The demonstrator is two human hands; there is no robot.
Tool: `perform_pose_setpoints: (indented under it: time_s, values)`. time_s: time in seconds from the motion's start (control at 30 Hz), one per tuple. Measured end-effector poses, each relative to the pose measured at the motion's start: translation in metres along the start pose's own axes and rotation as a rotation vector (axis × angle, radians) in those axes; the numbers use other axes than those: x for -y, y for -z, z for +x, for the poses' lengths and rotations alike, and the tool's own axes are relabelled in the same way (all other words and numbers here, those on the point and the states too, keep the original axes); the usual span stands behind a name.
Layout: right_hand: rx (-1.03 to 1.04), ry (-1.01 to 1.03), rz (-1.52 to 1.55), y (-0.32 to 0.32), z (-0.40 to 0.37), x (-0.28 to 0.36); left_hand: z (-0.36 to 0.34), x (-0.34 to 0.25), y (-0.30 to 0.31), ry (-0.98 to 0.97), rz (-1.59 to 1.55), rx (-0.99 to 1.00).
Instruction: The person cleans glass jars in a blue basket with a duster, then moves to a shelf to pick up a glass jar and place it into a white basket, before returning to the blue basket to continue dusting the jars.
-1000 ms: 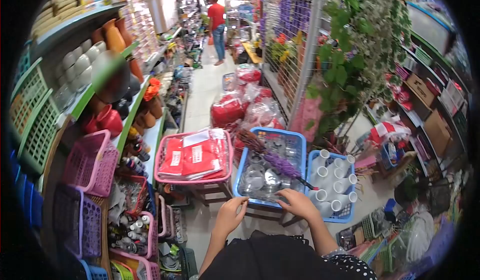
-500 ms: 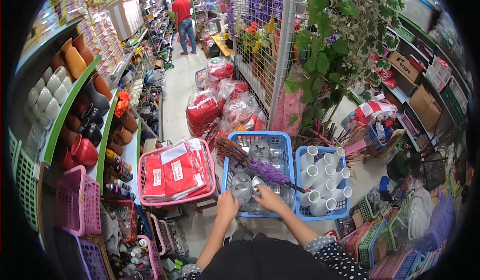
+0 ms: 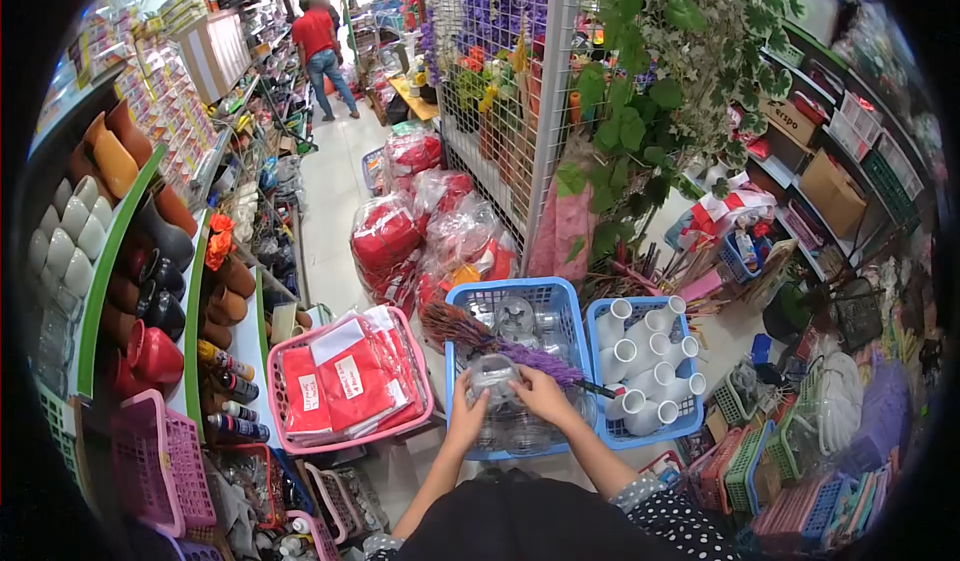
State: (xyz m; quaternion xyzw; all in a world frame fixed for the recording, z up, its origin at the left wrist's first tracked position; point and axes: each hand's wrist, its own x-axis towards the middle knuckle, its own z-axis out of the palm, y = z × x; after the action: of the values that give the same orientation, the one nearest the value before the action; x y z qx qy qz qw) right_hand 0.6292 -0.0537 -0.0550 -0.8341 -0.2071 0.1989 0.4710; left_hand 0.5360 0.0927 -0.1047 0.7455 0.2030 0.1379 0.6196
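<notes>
Shows both forearms cut off at the near edge by dark clothing; masks the lower part of the clear container (image 3: 495, 372) behind fingers, and blurs the contents of the blue basket (image 3: 505, 286) with glare. Leaves little room at the sides: pink basket (image 3: 340, 439) just left, smaller blue basket (image 3: 650, 439) of white cups (image 3: 640, 366) just right, open aisle floor (image 3: 325, 201) far left. Grasps the container between left hand (image 3: 467, 413) and right hand (image 3: 545, 393), just above the basket's near half, beside the purple duster (image 3: 530, 359).

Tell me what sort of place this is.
Probably a household-goods shop: ceramic vases line the shelves, artificial plants hang on a wire rack, and the left hand and right hand hold a clear container over a blue basket of more.
</notes>
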Motion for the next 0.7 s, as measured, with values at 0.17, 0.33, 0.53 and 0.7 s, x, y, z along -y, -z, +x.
perform_pose_setpoints:
  time_s: [0.17,0.33,0.53,0.7]
  values:
    - [0.011,0.141,0.339,0.020,0.012,0.001,0.005,-0.050,0.013,0.291,-0.743,0.125]
    - [-0.364,0.142,-0.359,0.026,0.026,-0.031,0.008,-0.043,0.023,0.285,-0.818,0.086]
    - [-0.106,-0.030,-0.774,0.042,0.018,-0.080,0.008,-0.043,0.029,0.289,-0.905,0.157]
    - [-0.272,-0.012,-0.206,0.063,-0.014,-0.086,0.015,-0.035,0.026,0.322,-0.930,0.107]
